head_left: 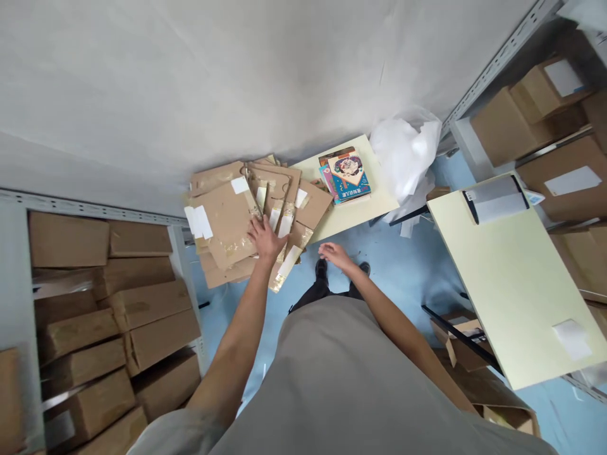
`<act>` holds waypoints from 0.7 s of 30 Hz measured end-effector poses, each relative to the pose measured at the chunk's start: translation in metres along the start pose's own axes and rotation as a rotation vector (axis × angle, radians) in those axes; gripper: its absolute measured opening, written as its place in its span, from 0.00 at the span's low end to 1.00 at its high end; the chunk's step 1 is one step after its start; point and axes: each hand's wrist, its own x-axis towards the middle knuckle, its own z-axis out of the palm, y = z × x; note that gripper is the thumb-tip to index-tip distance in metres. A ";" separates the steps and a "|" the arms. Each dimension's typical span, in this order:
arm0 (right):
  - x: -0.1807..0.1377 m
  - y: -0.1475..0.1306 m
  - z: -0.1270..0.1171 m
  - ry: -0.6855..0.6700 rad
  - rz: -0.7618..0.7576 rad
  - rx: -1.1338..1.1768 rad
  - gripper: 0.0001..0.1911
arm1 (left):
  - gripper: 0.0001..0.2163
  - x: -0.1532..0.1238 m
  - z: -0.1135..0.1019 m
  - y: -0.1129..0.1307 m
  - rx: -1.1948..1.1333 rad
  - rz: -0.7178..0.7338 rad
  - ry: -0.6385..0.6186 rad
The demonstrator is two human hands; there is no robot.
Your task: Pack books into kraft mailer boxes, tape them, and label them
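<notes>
Single head cam, above the grey shirt [332,373], looks forward and steeply down. Wall [213,76] tops the frame; shoes [321,270], left hand [266,240] and right hand [337,255] near centre. Near view, wide field: racks [16,253] at both edges.

Cardboard [222,215] is seen in lt brown, patched w/ white labels [202,222] & yellowish tape [234,248]. Surface [341,220] is coloured pale yellow. Top book [349,174] is printed in blue, white & dk tones, flecked w/ small motifs. Bag [398,151] is seen as white, floor [396,272] as lt blue, shirt [332,366] as grey.
</notes>
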 end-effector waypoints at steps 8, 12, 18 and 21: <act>0.062 -0.010 0.098 0.294 -0.049 -0.030 0.11 | 0.53 0.021 0.003 -0.012 0.017 0.093 -0.108; 0.055 -0.028 0.116 0.386 -0.151 -0.119 0.13 | 0.46 0.019 -0.013 -0.027 -0.118 0.130 -0.090; 0.039 -0.107 0.132 0.303 -0.568 -0.165 0.15 | 0.33 0.016 -0.050 -0.057 -0.328 0.185 0.017; 0.028 -0.166 0.115 0.287 -0.644 -0.213 0.18 | 0.28 0.016 -0.058 -0.071 -0.430 0.177 0.084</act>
